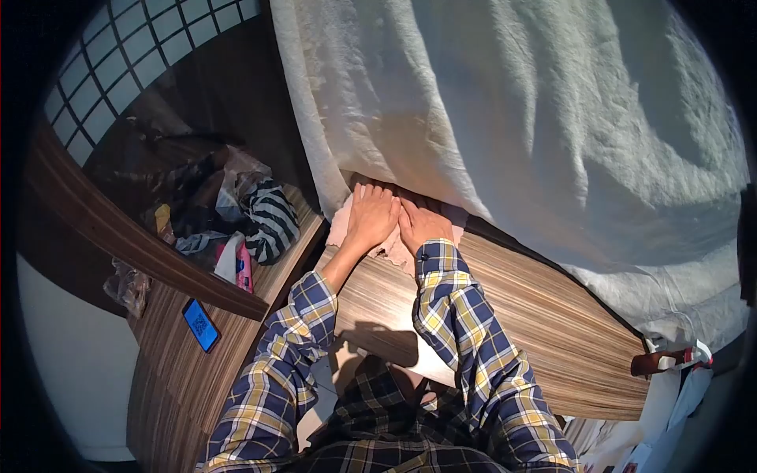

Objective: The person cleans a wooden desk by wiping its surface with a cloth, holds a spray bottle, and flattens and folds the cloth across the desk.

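A pale pink cloth (392, 247) lies spread on the wood-grain surface (378, 296), beside the hem of a large cream curtain (441, 94). My left hand (374, 215) rests flat on the cloth with its fingers stretched toward the curtain. Close against it, my right hand (424, 224) also presses down on the cloth, fingers extended. Its fingertips are partly lost in shadow near the hem. Both hands appear to lie on top of the cloth rather than grasp it.
To the left, an open shelf holds a striped black-and-white cloth bundle (272, 221), plastic bags and a pink packet (244, 268). A phone (201, 325) lies on the lower-left wood ledge. A reddish-brown bottle (658, 363) lies at the far right, by the curtain.
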Motion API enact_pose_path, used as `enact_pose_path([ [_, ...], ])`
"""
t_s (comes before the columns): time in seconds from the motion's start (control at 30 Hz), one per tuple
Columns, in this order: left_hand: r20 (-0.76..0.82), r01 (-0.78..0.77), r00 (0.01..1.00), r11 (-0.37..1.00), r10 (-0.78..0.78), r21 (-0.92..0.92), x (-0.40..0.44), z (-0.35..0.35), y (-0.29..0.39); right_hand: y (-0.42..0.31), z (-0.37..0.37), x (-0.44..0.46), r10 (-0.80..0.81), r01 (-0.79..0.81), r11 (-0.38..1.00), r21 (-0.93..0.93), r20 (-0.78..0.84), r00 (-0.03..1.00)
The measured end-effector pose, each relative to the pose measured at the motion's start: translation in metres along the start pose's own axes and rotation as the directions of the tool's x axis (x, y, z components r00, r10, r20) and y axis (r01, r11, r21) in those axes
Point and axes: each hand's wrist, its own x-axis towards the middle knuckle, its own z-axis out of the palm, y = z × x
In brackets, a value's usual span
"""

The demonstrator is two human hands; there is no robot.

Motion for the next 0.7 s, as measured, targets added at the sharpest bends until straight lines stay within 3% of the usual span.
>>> enact_pose_path([
  [0.1, 0.034, 0.085, 0.996, 0.996, -0.084, -0.008, -0.019, -0.003, 0.013, 0.009, -0.018, -0.017, -0.064, 0.064, 0.997, -0.032, 0.02, 0.998],
  [0.17, -0.14, 0.036, 0.989, 0.999, -0.039, -0.026, -0.032, 0.0, 0.025, 0.023, -0.03, -0.029, -0.084, 0.088, 0.994, -0.069, 0.06, 0.995],
  [0.3, 0.062, 0.024, 0.998, 0.996, -0.019, -0.085, -0.047, -0.004, 0.072, 0.06, -0.053, -0.055, -0.104, 0.108, 0.994, -0.026, 0.128, 0.986],
  [0.37, 0.049, 0.043, 0.998, 0.996, -0.039, -0.083, -0.047, 0.001, 0.102, 0.081, -0.062, -0.07, -0.203, 0.204, 0.978, -0.031, 0.043, 0.978],
  [0.43, 0.044, 0.01, 0.999, 0.998, -0.007, -0.061, -0.048, 0.009, 0.134, 0.077, -0.102, -0.095, -0.044, 0.064, 0.986, -0.156, 0.13, 0.991],
  [0.5, 0.007, -0.011, 1.0, 0.999, 0.011, -0.052, -0.046, 0.016, 0.165, 0.112, -0.11, -0.108, -0.08, 0.093, 0.987, -0.13, 0.104, 0.991],
  [0.57, 0.174, -0.072, 0.98, 0.983, 0.102, -0.169, -0.036, 0.009, 0.199, 0.144, -0.122, -0.123, -0.052, 0.057, 0.996, -0.074, 0.068, 0.996],
  [0.7, 0.281, -0.121, 0.943, 0.97, 0.179, -0.212, -0.029, 0.011, 0.26, 0.19, -0.145, -0.161, 0.034, -0.035, 0.996, -0.084, -0.014, 0.999],
])
